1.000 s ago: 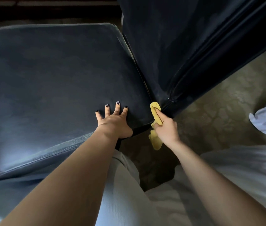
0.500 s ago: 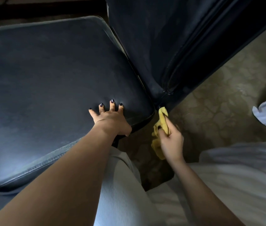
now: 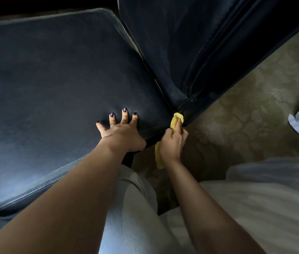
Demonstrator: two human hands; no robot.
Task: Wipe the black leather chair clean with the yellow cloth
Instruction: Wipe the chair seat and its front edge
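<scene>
- A person is standing over the black leather chair (image 3: 90, 70); its seat (image 3: 35, 107) is serving as the reference below.
- The left hand (image 3: 123, 132) is pressing flat on the seat's near corner, fingers straight and spread, holding nothing.
- The right hand (image 3: 172, 142) is gripping the yellow cloth (image 3: 177, 119), fingers curled round it; a loose tail is hanging below the wrist.
- The bunched cloth tip is touching the joint just beside that seat corner, where the backrest (image 3: 154, 33) is meeting the seat.
- Step in hand, by judgement: wiping the crevice at the seat corner.
- The next move is calling for drawing the cloth along the seam, away from the corner, under firm pressure.
</scene>
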